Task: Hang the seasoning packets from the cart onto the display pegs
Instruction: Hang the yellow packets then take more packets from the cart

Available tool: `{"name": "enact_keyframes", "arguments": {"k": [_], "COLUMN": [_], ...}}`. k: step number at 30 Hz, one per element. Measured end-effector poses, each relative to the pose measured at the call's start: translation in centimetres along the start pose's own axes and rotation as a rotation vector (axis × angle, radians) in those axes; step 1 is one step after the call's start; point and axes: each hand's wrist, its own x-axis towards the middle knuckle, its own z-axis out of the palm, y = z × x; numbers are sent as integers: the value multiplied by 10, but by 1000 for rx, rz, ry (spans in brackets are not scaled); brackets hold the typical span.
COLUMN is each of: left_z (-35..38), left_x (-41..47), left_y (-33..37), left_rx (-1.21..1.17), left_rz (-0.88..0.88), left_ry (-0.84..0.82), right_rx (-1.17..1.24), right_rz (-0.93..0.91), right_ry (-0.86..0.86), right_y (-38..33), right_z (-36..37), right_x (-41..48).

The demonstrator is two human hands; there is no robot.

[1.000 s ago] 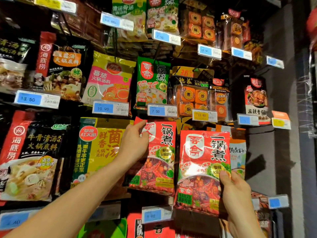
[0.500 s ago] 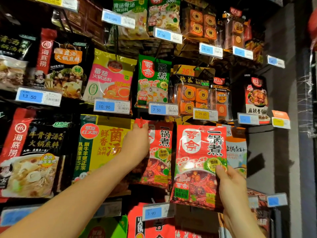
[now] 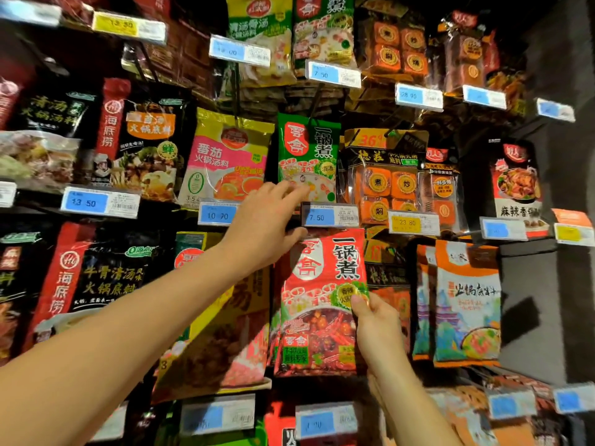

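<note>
Alignment is the whole job here. We hold the red seasoning packet (image 3: 322, 304) at the centre of the frame. Its top edge sits just under the 7.50 price tag (image 3: 330, 216), and the peg behind that tag is hidden from us.

Our right hand (image 3: 378, 333), lower right of centre, pinches the packet's right edge, thumb in front and the other fingers out of sight behind. Our left hand (image 3: 269, 223), just left of the tag, has its fingers (image 3: 289, 191) stretched straight toward the tag's left end. Its thumb lies beside the packet's upper left corner, and it grips nothing we can make out.

To do this well, we judge the left hand should tip the tag up or steady the packet's top so we can find the hang hole. The right hand should then lift and push the packet squarely back, not at a slant. A one-sided pinch lets a floppy pouch twist, so we should go slowly and avoid knocking the green packet (image 3: 307, 156) above centre. The cart is out of view.
</note>
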Motion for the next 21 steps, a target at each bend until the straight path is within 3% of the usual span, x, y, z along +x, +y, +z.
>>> {"name": "enact_keyframes", "arguments": {"k": [2, 6, 8, 11, 14, 21], "left_z": [3, 17, 31, 48, 55, 64], "left_x": [4, -19, -33, -44, -47, -46], "left_y": [-2, -3, -4, -2, 1, 3], "left_rx": [36, -23, -33, -64, -92, -26], "left_rz": [14, 88, 166, 223, 173, 119], "left_ry": [0, 230, 257, 112, -19, -157], "right_rx": [-2, -18, -30, -12, -6, 25], "right_rz": [22, 36, 36, 37, 50, 59], "right_ry": [-10, -34, -44, -52, -52, -74], "right_y": [0, -2, -5, -5, 0, 0], "right_z": [2, 3, 2, 2, -1, 3], "right_x": [1, 4, 4, 4, 5, 2]}}
